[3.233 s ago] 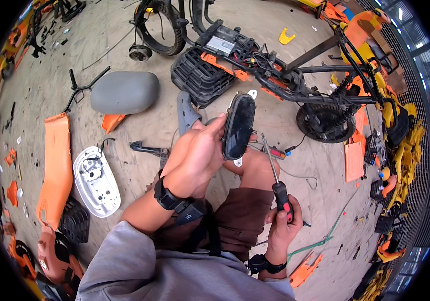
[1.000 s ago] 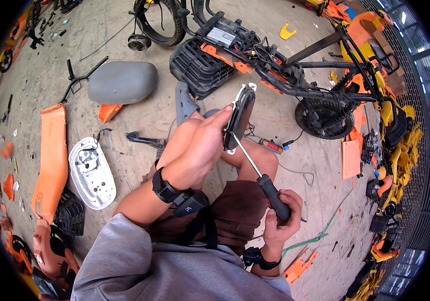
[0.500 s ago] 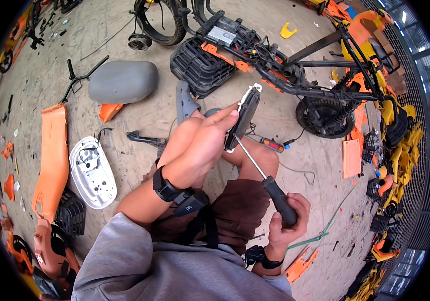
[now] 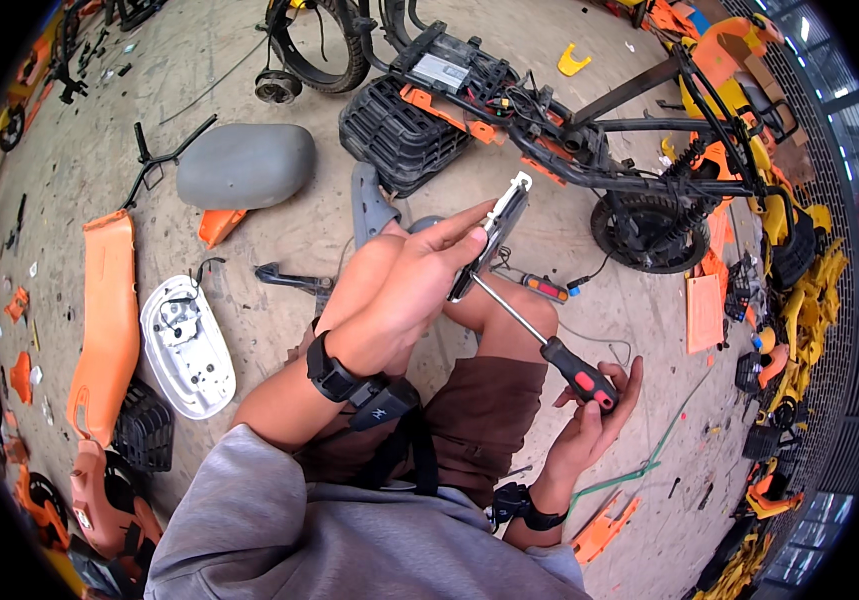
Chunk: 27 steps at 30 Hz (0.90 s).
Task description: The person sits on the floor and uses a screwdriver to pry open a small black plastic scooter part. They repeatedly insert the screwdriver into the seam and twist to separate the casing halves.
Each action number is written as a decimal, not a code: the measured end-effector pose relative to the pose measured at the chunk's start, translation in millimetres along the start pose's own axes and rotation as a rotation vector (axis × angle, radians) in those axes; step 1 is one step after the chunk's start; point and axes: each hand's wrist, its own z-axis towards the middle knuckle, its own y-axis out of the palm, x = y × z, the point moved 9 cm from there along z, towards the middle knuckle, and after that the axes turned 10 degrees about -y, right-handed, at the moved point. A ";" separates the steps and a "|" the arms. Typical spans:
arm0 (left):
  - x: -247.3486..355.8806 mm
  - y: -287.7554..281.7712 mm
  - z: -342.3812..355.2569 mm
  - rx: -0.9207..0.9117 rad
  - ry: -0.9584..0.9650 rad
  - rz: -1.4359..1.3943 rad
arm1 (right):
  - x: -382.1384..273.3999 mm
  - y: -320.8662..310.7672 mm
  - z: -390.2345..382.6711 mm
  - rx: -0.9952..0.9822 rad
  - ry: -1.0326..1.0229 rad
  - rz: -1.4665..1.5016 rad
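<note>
Display [image 4: 505,222], long axis slanting up-right, clamped in left hand [image 4: 414,285]; screwdriver [image 4: 561,360], right hand [image 4: 586,430] gripping, points up-left at display.

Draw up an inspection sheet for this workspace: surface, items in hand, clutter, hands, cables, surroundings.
Surface: concrete-like floor, scuffed, littered with small debris.
Items in hand: slim dark panel with white edging, tilted; screwdriver, its shaft meeting the panel's lower end, tip contact unclear.
Clutter: grey seat, white shell, long orange panel.
Hands: left hand grips the dark panel; right hand at the screwdriver handle, fingers partly spread.
Cables: short black cable at the shell's top.
Surroundings: stripped black vehicle frame ahead; yellow parts heaped right.
</note>
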 end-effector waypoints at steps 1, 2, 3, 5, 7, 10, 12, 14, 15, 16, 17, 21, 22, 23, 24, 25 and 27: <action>1.3 -0.7 -0.3 -0.009 0.019 0.014 | 2.3 0.2 -0.7 -0.027 0.004 -0.027; -0.1 -1.0 0.8 -0.013 0.012 0.013 | 3.5 -1.6 -1.9 0.007 0.055 -0.028; -1.4 -1.2 1.6 -0.017 0.005 0.013 | 1.6 -2.0 -3.5 0.041 0.107 -0.029; -2.1 -0.2 1.0 -0.014 -0.003 0.036 | 5.0 -6.0 -5.9 0.087 0.163 -0.009; -0.3 2.2 -1.8 -0.002 -0.007 0.084 | 14.1 -12.2 -8.2 0.110 0.172 0.032; 1.5 0.8 1.2 -0.021 0.031 0.007 | 16.0 0.0 -8.3 0.054 0.110 0.183; 2.2 1.3 -0.5 0.002 0.025 0.031 | 13.1 0.9 -7.8 0.060 0.104 0.122; 3.1 0.5 -1.2 0.005 0.033 0.056 | 11.5 -4.5 -7.7 0.058 0.140 0.042; 3.0 -0.8 -0.6 -0.003 0.044 0.069 | 16.1 -7.8 -10.0 0.061 0.215 0.018; 3.6 -1.4 -0.9 -0.010 0.055 0.082 | 20.8 -11.3 -12.9 0.064 0.289 -0.005; 3.5 0.0 -0.6 -0.014 0.048 0.081 | 25.9 -14.1 -15.5 0.071 0.360 -0.032; 1.1 0.6 0.4 -0.012 0.033 0.085 | 19.6 -8.7 -9.1 0.150 0.164 0.167; 0.0 -1.1 0.9 -0.009 0.032 0.087 | 16.3 -7.7 -8.1 0.127 0.134 0.128; 0.0 -2.1 1.4 -0.011 0.034 0.086 | 12.5 -6.7 -6.9 0.105 0.104 0.088; 0.1 -3.3 1.7 -0.014 0.036 0.085 | 17.8 -8.1 -9.3 0.105 0.195 0.054; 0.6 -4.0 1.6 -0.016 0.038 0.084 | 21.7 -10.6 -12.4 0.104 0.286 0.019; -0.4 -2.4 0.7 -0.003 0.023 0.085 | 23.9 -10.5 -13.4 0.120 0.321 0.055</action>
